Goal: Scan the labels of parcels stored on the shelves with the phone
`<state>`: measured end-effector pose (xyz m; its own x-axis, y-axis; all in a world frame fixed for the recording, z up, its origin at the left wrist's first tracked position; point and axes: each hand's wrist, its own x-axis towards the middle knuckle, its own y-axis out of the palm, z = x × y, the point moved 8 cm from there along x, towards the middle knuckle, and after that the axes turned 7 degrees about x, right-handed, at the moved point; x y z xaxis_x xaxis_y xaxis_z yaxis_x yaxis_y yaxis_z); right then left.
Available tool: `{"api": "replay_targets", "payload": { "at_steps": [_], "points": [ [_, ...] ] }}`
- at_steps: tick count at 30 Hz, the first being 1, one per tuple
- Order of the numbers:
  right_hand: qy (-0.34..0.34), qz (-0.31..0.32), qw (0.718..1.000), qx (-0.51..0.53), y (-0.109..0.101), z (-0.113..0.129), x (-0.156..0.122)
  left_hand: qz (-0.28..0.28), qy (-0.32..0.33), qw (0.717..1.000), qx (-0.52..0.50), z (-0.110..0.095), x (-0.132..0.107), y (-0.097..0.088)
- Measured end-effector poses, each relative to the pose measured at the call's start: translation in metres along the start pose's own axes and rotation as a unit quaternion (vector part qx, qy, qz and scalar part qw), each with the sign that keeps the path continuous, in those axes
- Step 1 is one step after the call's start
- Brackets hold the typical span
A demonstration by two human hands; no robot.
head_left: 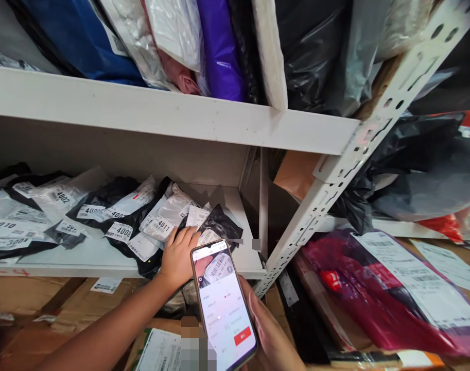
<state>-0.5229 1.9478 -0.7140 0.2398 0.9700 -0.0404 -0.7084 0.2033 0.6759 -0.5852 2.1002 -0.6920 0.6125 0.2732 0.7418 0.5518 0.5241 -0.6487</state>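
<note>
My left hand (180, 252) reaches onto the lower shelf, its fingers bent over the edge of a small black parcel (223, 224) with a white barcode label. Its thumb side is partly hidden behind the phone. My right hand (267, 322) holds a smartphone (226, 314) upright in front of that parcel. The lit screen shows a camera picture of a barcode label at the top and a red button low down. Just left of my left hand lies a clear-wrapped parcel (163, 224) labelled 4011, beside a black parcel (121, 232) labelled 4008.
More labelled bags, among them a white one (61, 196) marked 4002, lie leftward along the shelf. Above runs a white shelf beam (173, 113) under packed bags. A slotted post (335, 175) slants at right, with a pink-wrapped parcel (358, 293) beyond. Cardboard boxes (76, 309) stand below.
</note>
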Motion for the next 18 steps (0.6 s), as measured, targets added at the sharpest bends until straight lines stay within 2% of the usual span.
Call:
{"api": "replay_targets", "payload": {
  "at_steps": [10,15,18],
  "points": [
    [-0.026,0.012,0.999,-0.032,-0.0041,-0.0018,0.0047,0.006,-0.001,1.000,0.007,0.0006,-0.0005,0.0028],
    [0.001,0.014,1.000,-0.015,-0.0046,-0.0056,0.0027,0.003,0.000,1.000,0.012,0.0003,-0.0007,0.0020],
    [-0.022,0.004,0.999,-0.030,-0.0032,-0.0012,0.0022,0.005,0.006,1.000,0.021,-0.0002,-0.0010,0.0025]
  ]
}}
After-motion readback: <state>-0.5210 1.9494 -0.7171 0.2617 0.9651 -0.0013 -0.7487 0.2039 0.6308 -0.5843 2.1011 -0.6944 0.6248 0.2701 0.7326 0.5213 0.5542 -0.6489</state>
